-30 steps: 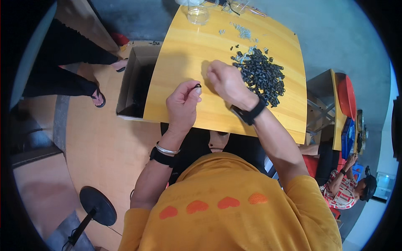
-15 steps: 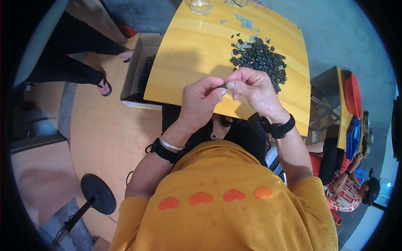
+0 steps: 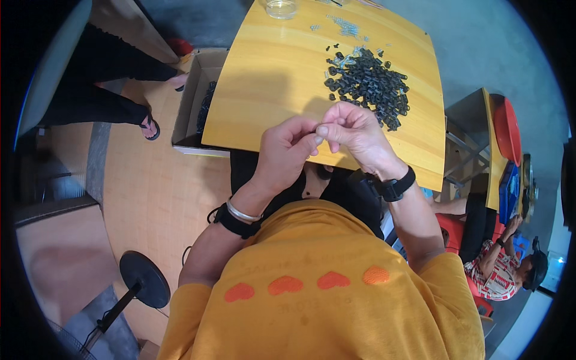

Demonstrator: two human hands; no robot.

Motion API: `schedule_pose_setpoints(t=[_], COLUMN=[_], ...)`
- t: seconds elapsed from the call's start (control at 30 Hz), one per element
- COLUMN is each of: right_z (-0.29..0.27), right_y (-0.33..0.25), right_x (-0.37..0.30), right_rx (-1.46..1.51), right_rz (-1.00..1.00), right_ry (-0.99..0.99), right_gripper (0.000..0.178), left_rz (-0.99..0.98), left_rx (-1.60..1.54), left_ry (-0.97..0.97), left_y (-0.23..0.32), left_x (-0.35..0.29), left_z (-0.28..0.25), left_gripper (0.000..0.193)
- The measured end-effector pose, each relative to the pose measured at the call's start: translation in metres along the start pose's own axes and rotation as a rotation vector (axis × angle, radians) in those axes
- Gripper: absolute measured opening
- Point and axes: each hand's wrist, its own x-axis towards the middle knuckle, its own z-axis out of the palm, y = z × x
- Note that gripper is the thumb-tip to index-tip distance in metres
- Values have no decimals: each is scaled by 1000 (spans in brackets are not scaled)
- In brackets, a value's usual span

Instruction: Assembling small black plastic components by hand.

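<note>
My left hand (image 3: 283,150) and my right hand (image 3: 355,137) meet fingertip to fingertip over the near edge of the yellow wooden table (image 3: 252,90). Each is closed in a pinch of thumb and forefinger. Between them is a small dark piece, mostly hidden by the fingertips; its shape does not show. Just beyond my right hand lies a heap of small black plastic parts (image 3: 375,87). Small shiny metal pieces (image 3: 345,26) are scattered behind the heap, some of them at its far left edge.
A clear round container (image 3: 281,8) stands at the table's far edge. Left of the table is an open cardboard box (image 3: 186,129) holding dark parts. A person's legs (image 3: 102,108) are beyond it. At right, another person (image 3: 501,270) sits beside a table with a red basin (image 3: 506,129).
Both hands stay pinched together and have shifted slightly down, toward me. The dark piece is now more covered by the fingertips. The whole view has moved a little.
</note>
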Motion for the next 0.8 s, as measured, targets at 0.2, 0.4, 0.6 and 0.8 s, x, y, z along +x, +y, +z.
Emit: schedule_pose_setpoints(t=[0.2, 0.4, 0.6, 0.8], right_z=[4, 7, 12, 10], right_y=[20, 26, 33, 27], right_x=[-6, -14, -10, -12], right_rx=[309, 371, 500, 457], right_rz=[156, 171, 214, 139], right_ry=[-7, 31, -55, 24], right_gripper=[23, 30, 29, 28], left_rz=[49, 34, 105, 78], left_rx=[-140, -114, -53, -144], left_ry=[-19, -112, -127, -86], left_y=[-8, -10, -12, -11], left_x=[-9, -5, 0, 5], left_z=[1, 2, 1, 1], left_gripper=[12, 12, 16, 10])
